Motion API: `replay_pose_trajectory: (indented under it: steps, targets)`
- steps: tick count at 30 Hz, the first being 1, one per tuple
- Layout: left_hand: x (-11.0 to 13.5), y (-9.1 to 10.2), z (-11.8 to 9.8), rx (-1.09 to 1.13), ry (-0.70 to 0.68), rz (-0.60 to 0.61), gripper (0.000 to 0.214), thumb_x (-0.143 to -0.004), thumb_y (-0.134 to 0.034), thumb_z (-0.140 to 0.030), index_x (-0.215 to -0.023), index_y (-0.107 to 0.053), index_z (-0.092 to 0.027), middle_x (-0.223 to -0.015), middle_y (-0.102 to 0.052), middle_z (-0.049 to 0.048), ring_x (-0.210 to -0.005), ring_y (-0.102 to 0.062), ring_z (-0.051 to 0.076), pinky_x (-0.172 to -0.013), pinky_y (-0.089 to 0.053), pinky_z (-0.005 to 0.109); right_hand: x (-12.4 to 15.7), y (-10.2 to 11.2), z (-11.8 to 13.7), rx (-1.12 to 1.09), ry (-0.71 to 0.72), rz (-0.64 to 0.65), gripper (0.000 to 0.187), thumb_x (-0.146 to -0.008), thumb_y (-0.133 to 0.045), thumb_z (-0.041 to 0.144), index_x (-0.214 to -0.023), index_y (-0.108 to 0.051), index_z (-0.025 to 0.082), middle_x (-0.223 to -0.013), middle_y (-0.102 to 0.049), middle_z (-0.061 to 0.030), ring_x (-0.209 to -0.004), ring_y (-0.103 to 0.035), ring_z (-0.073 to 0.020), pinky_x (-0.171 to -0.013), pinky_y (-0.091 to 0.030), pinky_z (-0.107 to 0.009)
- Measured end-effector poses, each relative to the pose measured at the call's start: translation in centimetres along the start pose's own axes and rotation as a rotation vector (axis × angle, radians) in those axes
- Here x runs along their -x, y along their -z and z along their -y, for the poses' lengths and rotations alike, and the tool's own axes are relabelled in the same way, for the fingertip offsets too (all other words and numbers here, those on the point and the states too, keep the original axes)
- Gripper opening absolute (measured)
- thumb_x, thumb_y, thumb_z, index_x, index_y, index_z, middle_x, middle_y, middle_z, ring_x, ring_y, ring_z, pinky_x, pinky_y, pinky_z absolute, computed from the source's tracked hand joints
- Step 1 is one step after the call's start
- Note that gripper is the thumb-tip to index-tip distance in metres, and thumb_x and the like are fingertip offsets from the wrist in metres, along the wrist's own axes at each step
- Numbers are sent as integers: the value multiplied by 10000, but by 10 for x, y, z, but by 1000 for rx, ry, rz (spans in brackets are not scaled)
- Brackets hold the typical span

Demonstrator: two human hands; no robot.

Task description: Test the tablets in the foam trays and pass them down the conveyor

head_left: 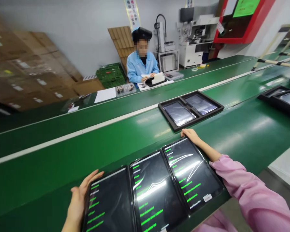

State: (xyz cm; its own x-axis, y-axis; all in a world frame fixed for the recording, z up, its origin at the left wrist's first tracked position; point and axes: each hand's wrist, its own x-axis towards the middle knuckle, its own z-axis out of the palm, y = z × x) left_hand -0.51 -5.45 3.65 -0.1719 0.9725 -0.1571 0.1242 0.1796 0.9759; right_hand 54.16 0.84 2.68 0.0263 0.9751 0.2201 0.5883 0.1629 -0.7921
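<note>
Three black tablets lie side by side in front of me, screens up, with green and white lines of text: the left tablet (111,203), the middle tablet (157,190) and the right tablet (190,170). My left hand (81,196) rests against the outer edge of the left tablet, its fingers stretched toward the top corner and the thumb apart. At the upper right corner of the right tablet, my right hand (190,134) curls its fingers over the edge. A small white label (207,198) sits on the right tablet's lower part.
Beyond the tablets, a black tray (174,125) holds two screens on the green table (62,161). More black trays (280,100) stand at the right. A co-worker in blue (141,67) sits across. Stacked cartons (26,67) fill the left background.
</note>
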Motion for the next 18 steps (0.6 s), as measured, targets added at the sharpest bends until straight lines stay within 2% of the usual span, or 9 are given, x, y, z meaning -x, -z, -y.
replay_pose_trajectory:
  steps: [3, 8, 14, 18]
  targets:
    - [0, -4, -2, 68, -15, -5, 1011, -670, -367, -994, -1215, -655, -193, -1234, -712, 123, -1120, -638, 365, -1005, -518, 479, 6, -4, 8, -116, -30, 73, 753, -941, -202, 742, -643, -632, 200, -643, -632, -59, -629, -579, -191, -670, -471, -328]
    - [-1, -9, -5, 50, -63, 10, 1030, -661, -385, -999, -1180, -664, -154, -1135, -728, 146, -967, -679, 311, -846, -559, 415, 4, 6, 12, -208, -87, 140, 764, -846, -295, 860, -600, -618, 213, -606, -608, -50, -624, -558, -190, -678, -458, -332]
    - [2, -8, -4, 44, -36, 42, 1055, -628, -406, -1014, -1186, -657, -155, -1141, -720, 149, -971, -685, 304, -831, -560, 401, 6, 9, 16, -238, -126, 138, 747, -806, -358, 882, -599, -627, 216, -578, -586, -43, -602, -531, -183, -653, -436, -334]
    - [1, -9, -2, 32, -41, 38, 1054, -650, -361, -1015, -1184, -650, -154, -1129, -723, 151, -969, -689, 309, -826, -565, 406, 6, 8, 21, -248, -120, 120, 759, -787, -372, 899, -585, -626, 213, -555, -574, -41, -573, -518, -174, -628, -430, -330]
